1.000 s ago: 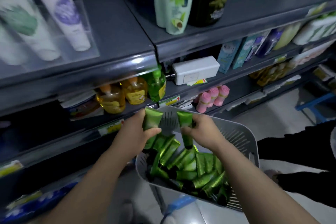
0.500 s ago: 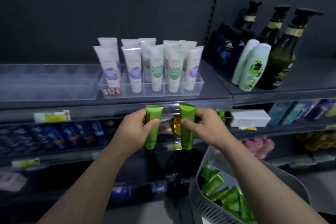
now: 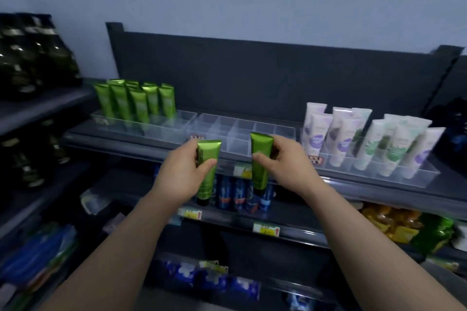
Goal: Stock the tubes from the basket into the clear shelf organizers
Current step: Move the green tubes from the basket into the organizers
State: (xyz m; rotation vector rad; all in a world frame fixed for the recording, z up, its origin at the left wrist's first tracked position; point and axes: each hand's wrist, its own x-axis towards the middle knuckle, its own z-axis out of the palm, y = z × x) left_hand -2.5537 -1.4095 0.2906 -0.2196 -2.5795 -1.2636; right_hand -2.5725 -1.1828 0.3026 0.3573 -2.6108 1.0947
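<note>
Left hand (image 3: 182,174): raised in front of the top shelf (image 3: 366,192), forearm rising from lower left; thumb and curled fingers pinch the left green tube (image 3: 207,171), crimped end up, dark cap down.
Right hand (image 3: 285,166): level with the left, grasping the right green tube (image 3: 260,159) the same way, upright.
Middle organizer (image 3: 242,131): clear, divided, on the top shelf just behind both held tubes.
Stocked green tubes (image 3: 136,103): upright in the left organizer (image 3: 177,121).
White tubes (image 3: 366,139): standing in the right organizer (image 3: 417,177).
Obscured: fingers cover part of the left tube's lettering; the right tube's lower end merges with the blue cans (image 3: 237,194) behind; the shelf tags (image 3: 266,230) are too blurred to read.
</note>
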